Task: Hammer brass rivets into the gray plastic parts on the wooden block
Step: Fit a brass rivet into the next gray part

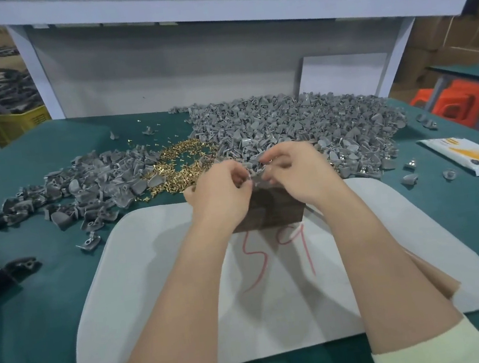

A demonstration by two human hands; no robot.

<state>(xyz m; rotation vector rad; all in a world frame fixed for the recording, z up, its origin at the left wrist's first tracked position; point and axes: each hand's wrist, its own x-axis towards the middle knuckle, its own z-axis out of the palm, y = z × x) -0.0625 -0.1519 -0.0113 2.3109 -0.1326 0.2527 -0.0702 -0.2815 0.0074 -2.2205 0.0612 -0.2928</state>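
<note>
We hold one gray part (256,170) just above the far edge of the wooden block (269,211), with both hands meeting over it. The left hand (221,192) and the right hand (297,171) have their fingers curled in, and the fingertips pinch the part from either side. We cannot tell whether a rivet is already seated in it, because the fingers hide that spot. The block stands on a white pad (154,282) marked with red strokes, on the green table (35,297).

Just beyond the block lies the heap of brass rivets (179,170), between a small pile of gray parts (82,191) on the left and a far bigger pile (300,122) on the right.

We judge the main risk to be a rivet slipping from the fingertips and dropping into the heaps, since the piece is tiny and both grips are crowded. If the part lands tilted on the block, a blow would likely bend the rivet or send the part flying. Fingers kept this close could be struck. We see no hammer clearly.
</note>
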